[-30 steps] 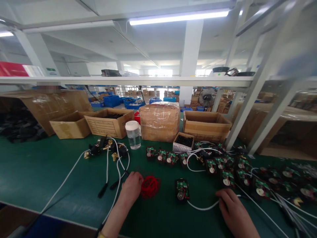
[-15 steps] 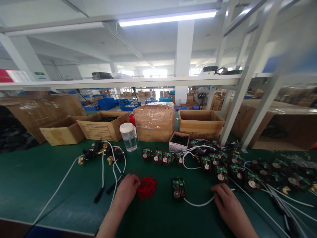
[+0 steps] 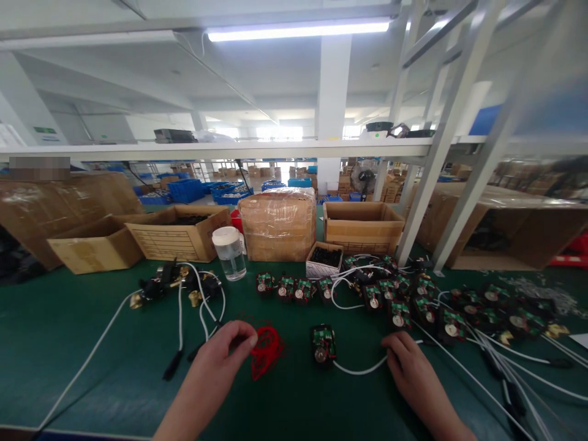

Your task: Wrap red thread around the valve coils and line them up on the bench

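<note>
My left hand (image 3: 225, 350) has thumb and forefinger pinched together at the left edge of a tangled pile of thin red loops (image 3: 267, 349). What sits between those fingertips, if anything, is too small to make out. My right hand (image 3: 408, 364) is closed over a white cable (image 3: 361, 371), its fingers low on the green table. That cable runs left to a black housing (image 3: 323, 344) with a green circuit board and a round part inside, lying face up between my hands. Part of the cable is hidden under the right hand.
Behind and right lie many similar housings (image 3: 399, 315) with white cables. Brass-fitted parts (image 3: 184, 283) with cables lie left. Along the back stand a water jug (image 3: 229, 254), a small box of black pieces (image 3: 325, 260) and cardboard boxes (image 3: 278, 226). Metal shelf posts (image 3: 425, 141) rise at right.
The view has shifted slightly, so everything sits further left. The red pile has changed shape, its lower part drawn toward the lower left. My right hand stays on the cable.
</note>
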The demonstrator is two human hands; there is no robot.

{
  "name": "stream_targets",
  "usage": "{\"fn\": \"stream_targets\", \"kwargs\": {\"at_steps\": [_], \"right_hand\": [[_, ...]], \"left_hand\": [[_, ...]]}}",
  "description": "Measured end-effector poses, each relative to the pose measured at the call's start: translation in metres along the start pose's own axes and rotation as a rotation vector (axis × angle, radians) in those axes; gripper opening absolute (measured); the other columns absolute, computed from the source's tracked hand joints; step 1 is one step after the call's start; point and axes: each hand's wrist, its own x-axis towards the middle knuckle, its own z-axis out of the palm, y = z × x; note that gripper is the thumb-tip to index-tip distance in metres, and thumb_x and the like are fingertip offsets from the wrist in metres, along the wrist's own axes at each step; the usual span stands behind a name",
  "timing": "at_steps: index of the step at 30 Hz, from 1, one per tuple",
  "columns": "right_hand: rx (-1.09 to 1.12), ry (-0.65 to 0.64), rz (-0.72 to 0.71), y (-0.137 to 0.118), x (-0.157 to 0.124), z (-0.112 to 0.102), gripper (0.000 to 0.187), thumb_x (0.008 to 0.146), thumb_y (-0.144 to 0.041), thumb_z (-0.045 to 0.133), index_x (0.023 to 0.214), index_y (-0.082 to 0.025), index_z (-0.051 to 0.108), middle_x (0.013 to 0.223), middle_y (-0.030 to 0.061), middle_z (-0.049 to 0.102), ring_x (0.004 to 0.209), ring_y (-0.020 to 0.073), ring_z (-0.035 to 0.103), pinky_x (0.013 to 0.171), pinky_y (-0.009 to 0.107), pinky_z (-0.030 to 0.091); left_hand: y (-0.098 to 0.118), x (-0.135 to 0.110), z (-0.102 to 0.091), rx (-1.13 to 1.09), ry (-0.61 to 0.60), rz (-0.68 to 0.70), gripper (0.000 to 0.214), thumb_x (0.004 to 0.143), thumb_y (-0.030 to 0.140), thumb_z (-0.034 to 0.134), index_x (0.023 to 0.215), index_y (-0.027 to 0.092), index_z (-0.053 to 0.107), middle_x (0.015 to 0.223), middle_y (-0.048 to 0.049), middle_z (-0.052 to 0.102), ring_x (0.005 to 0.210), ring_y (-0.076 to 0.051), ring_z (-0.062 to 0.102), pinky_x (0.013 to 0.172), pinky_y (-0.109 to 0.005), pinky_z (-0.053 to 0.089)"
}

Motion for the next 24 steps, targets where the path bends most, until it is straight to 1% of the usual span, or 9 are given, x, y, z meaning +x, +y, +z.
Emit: {"fn": "stream_targets", "kwargs": {"at_steps": [5,8,10,12,14,16,18,21,24], "right_hand": [[0.026,0.049,0.009,-0.008,0.001,-0.004,0.023,0.095,-0.025,0.043,0.102,-0.022,0.065,0.108,0.0104,0.062,0.095,0.0261,0.064,0.085,0.039,0.054],[0.131,0.082,0.038,-0.026,0.005,-0.009,0.023,0.096,-0.028,0.043,0.103,-0.022,0.064,0.108,0.0104,0.061,0.095,0.0253,0.063,0.082,0.037,0.054],[0.251,0.069,0.044,-0.045,0.011,-0.013,0.023,0.096,-0.029,0.044,0.104,-0.022,0.065,0.104,0.0092,0.062,0.089,0.0234,0.064,0.077,0.034,0.053],[0.389,0.010,0.038,-0.067,0.020,-0.016,0.022,0.096,-0.030,0.048,0.104,-0.021,0.066,0.099,0.0076,0.064,0.086,0.0220,0.063,0.073,0.032,0.052],[0.531,-0.088,0.035,-0.091,0.031,-0.019,0.020,0.096,-0.032,0.052,0.103,-0.021,0.068,0.097,0.0061,0.066,0.088,0.0218,0.062,0.075,0.031,0.050],[0.675,-0.185,0.032,-0.113,0.042,-0.021,0.022,0.096,-0.036,0.055,0.103,-0.021,0.069,0.096,0.0047,0.067,0.090,0.0215,0.062,0.077,0.030,0.050],[0.791,-0.245,0.020,-0.130,0.053,-0.024,0.027,0.096,-0.042,0.056,0.102,-0.020,0.070,0.094,0.0036,0.066,0.087,0.0200,0.061,0.076,0.029,0.049],[0.904,-0.293,-0.010,-0.145,0.063,-0.027,0.033,0.096,-0.048,0.058,0.104,-0.019,0.072,0.090,0.0027,0.064,0.082,0.0179,0.059,0.073,0.028,0.047],[1.004,-0.332,-0.030,-0.147,0.066,-0.027,0.035,0.095,-0.050,0.061,0.102,-0.018,0.073,0.090,0.0023,0.062,0.081,0.0168,0.059,0.073,0.027,0.046]], "left_hand": [[0.017,-0.006,-0.002,-0.024,-0.037,0.029,0.026,0.082,0.048,0.050,0.075,0.026,0.060,0.072,0.0010,0.065,0.072,-0.020,0.060,0.069,-0.030,0.046],[0.023,-0.008,-0.001,-0.056,-0.089,0.038,0.026,0.083,0.050,0.052,0.078,0.025,0.061,0.073,0.0014,0.064,0.072,-0.019,0.058,0.068,-0.028,0.046],[0.029,-0.007,0.002,-0.116,-0.175,0.043,0.027,0.085,0.049,0.052,0.080,0.025,0.061,0.073,0.0019,0.061,0.071,-0.018,0.057,0.066,-0.027,0.045],[0.036,-0.005,0.006,-0.188,-0.253,0.043,0.026,0.086,0.048,0.053,0.082,0.024,0.061,0.073,0.0025,0.060,0.070,-0.017,0.055,0.064,-0.026,0.044],[0.045,-0.002,0.011,-0.256,-0.320,0.027,0.025,0.087,0.046,0.055,0.084,0.023,0.061,0.073,0.0032,0.058,0.068,-0.015,0.053,0.062,-0.024,0.042],[0.054,0.001,0.015,-0.309,-0.366,0.011,0.024,0.086,0.045,0.057,0.084,0.022,0.062,0.072,0.0039,0.057,0.066,-0.014,0.051,0.059,-0.023,0.040],[0.063,0.004,0.019,-0.356,-0.397,-0.004,0.024,0.086,0.045,0.059,0.085,0.021,0.062,0.071,0.0046,0.056,0.064,-0.013,0.050,0.057,-0.022,0.038],[0.069,0.009,0.025,-0.410,-0.435,-0.025,0.025,0.084,0.045,0.061,0.087,0.020,0.063,0.072,0.0043,0.057,0.063,-0.012,0.050,0.056,-0.022,0.038],[0.069,0.013,0.031,-0.434,-0.461,-0.054,0.026,0.084,0.045,0.062,0.089,0.020,0.063,0.075,0.0033,0.058,0.066,-0.013,0.053,0.058,-0.022,0.040]]}}
